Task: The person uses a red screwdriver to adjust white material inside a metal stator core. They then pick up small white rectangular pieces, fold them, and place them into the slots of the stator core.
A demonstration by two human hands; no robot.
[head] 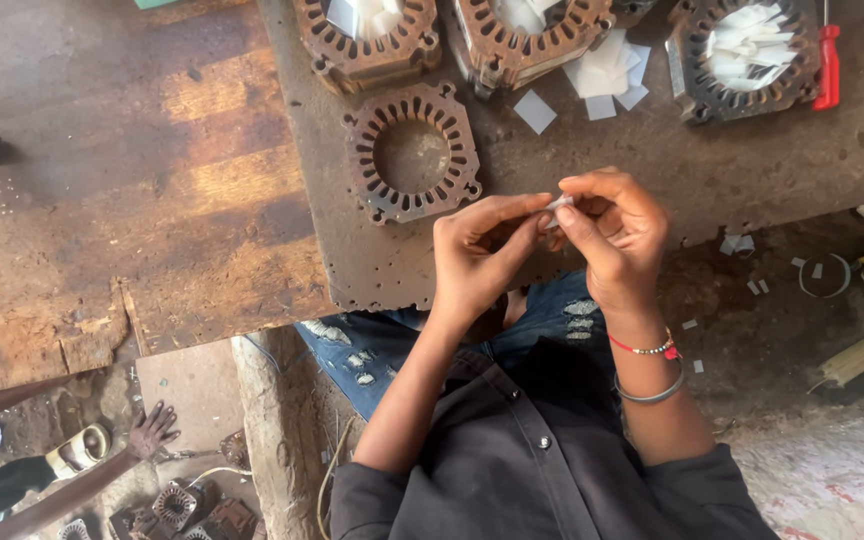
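While both hands meet above the table [752, 170] edge, left hand [477, 260] & right hand [617, 235] pinch a small white paper slip [558, 203] btwn fingertips, grip closed on it, near the empty rusty stator core [412, 152].

The small white slip [558, 203] pinched between the left hand [482, 255] and right hand [617, 235] is mostly covered by fingertips, so its shape stays unclear. Three rusty stator cores [372, 40] along the top are cut by the frame edge (as is the red screwdriver [829, 60]). Another person's hand [152, 430] at bottom left is partly out of view.
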